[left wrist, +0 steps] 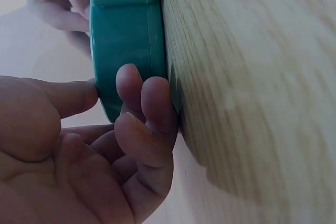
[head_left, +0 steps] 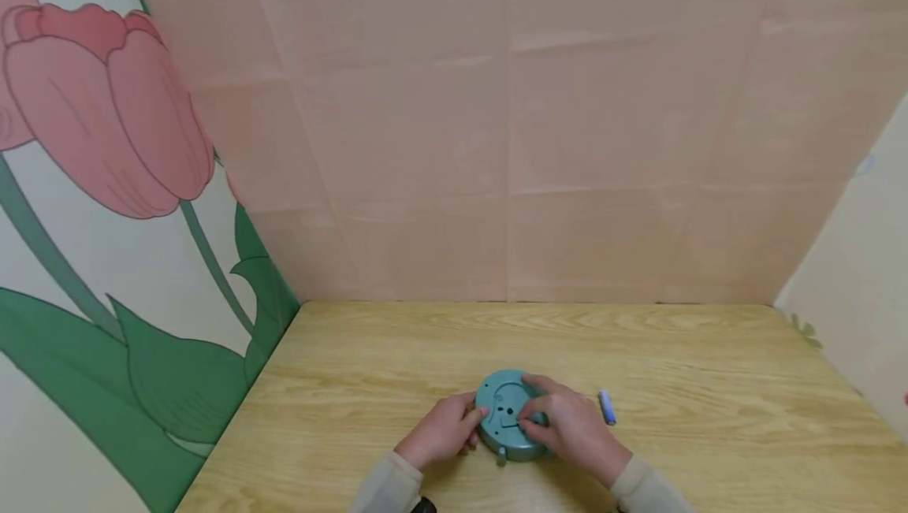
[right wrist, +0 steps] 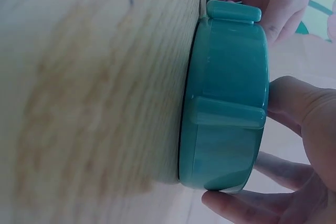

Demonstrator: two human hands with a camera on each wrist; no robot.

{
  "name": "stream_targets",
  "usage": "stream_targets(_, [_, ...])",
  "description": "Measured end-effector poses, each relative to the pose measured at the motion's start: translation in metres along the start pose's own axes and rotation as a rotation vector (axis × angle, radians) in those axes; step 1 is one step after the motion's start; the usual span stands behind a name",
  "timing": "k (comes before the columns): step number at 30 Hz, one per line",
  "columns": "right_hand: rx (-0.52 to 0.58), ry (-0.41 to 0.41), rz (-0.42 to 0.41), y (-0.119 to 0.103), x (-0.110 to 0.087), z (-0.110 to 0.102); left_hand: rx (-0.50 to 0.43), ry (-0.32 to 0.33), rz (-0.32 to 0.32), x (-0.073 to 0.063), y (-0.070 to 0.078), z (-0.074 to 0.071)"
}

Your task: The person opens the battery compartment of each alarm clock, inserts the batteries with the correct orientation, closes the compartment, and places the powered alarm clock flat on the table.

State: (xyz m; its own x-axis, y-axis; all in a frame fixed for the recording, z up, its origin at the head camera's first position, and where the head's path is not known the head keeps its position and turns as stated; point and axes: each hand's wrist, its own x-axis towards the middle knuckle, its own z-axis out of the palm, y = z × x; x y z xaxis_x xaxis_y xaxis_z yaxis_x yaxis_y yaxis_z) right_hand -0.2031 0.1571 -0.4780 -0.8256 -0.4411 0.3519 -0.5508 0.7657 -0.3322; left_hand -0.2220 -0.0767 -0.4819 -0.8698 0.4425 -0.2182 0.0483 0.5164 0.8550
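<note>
A round teal clock (head_left: 505, 387) lies face down on the table, with small holes and a recess on its back. My left hand (head_left: 445, 428) holds its left side; in the left wrist view the thumb touches the upper edge and curled fingers rest against the side wall. My right hand (head_left: 571, 428) is over the clock's right part, thumb and a finger bent together at the recess and another finger at the far rim. Whether something small is pinched there is hidden. A blue battery (head_left: 607, 407) lies right of my right hand.
The wooden table (head_left: 340, 363) runs back to a wall hung with a creased pinkish-brown sheet (head_left: 426, 135). A wall painted with tulips (head_left: 113, 119) stands on the left, and a pale wall (head_left: 851, 261) on the right. A dark object (head_left: 424, 505) shows at the bottom edge.
</note>
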Motion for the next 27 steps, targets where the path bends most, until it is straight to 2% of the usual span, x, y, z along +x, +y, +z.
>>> stream_targets(6, [0.019,0.014,-0.016,0.011,0.003,0.001,-0.008,0.016,-0.018,0.009,0.002,0.002])
stream_targets(14, [-0.012,0.065,-0.062,0.023,0.008,0.001,-0.014,0.029,-0.034,0.017,0.003,0.002])
stream_targets(27, [0.059,0.000,-0.055,0.025,0.011,0.000,-0.072,0.007,-0.039,0.018,0.003,0.000])
